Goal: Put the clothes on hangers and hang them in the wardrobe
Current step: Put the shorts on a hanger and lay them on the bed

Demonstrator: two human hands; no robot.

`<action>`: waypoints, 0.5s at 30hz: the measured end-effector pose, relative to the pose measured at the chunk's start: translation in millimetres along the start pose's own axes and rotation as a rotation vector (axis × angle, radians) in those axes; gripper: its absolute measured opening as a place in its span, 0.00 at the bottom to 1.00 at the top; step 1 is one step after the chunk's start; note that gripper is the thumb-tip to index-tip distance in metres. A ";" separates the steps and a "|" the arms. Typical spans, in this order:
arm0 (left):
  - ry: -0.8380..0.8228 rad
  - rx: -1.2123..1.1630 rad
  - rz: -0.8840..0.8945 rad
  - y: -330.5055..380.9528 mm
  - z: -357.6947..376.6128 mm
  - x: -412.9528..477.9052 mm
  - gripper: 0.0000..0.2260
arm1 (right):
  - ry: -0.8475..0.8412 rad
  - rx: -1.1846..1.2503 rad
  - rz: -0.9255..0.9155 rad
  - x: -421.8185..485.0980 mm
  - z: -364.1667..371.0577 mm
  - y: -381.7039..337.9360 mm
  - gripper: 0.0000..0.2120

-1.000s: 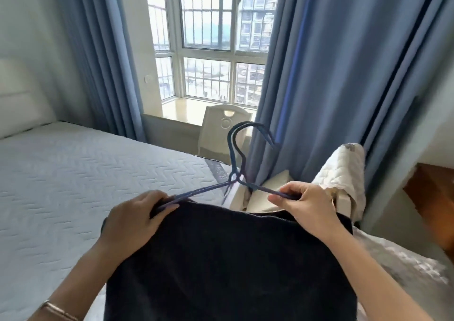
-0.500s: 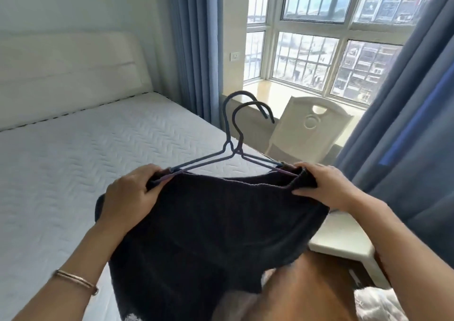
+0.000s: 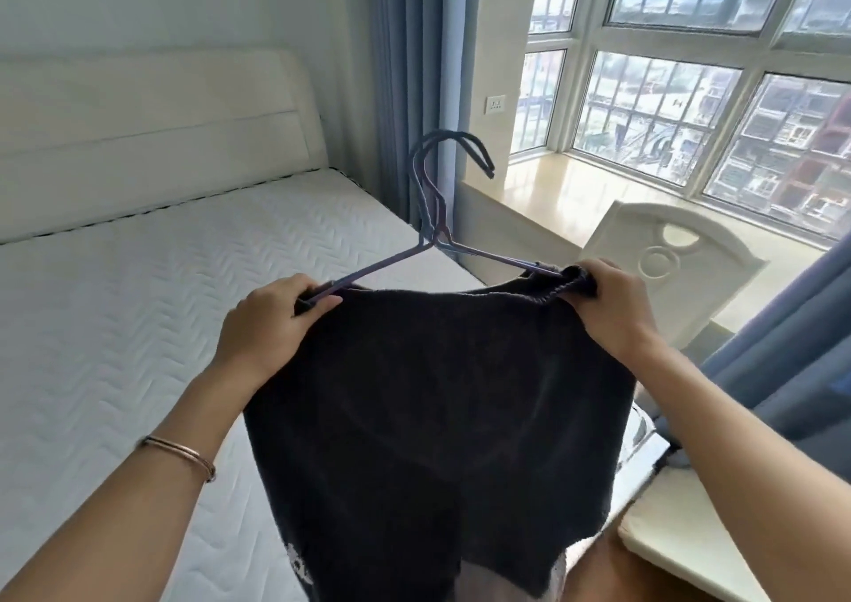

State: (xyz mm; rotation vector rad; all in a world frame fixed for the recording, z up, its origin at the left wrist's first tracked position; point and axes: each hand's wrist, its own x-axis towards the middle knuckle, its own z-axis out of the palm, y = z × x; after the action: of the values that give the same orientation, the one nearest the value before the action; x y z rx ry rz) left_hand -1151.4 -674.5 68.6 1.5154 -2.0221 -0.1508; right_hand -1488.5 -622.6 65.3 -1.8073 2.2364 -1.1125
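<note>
Head view: 2 hands, mid-frame. The left hand (image 3: 271, 320) pinches 1 dark garment (image 3: 437, 417) against a hanger arm; the right hand (image 3: 612, 307) grips its bunched opposite edge. 2 wire hangers (image 3: 433, 215), hooks stacked, upper centre. 1 bed (image 3: 138, 302) at left.

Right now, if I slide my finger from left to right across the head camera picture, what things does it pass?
Bracelet → left hand → hangers' hooks → right hand → white chair. The dark garment stretches between both hands, so it is left out.
</note>
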 end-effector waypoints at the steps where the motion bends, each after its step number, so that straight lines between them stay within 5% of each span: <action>1: 0.005 -0.004 -0.017 0.2 6.2 9.4 0.14 | 0.005 0.003 -0.005 13.2 5.0 2.5 0.07; 10: 0.123 0.054 -0.196 21.4 55.6 115.7 0.13 | 0.003 0.046 -0.114 167.1 49.3 34.3 0.08; 15: -0.062 0.050 -0.393 10.8 121.4 160.0 0.12 | -0.188 -0.036 -0.149 231.3 94.9 74.3 0.07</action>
State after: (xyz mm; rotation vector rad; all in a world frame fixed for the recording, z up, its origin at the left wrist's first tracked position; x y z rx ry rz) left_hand -1250.6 -846.6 37.4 1.9482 -1.7625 -0.3081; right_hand -1578.0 -866.5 41.8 -2.0286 2.0587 -0.8852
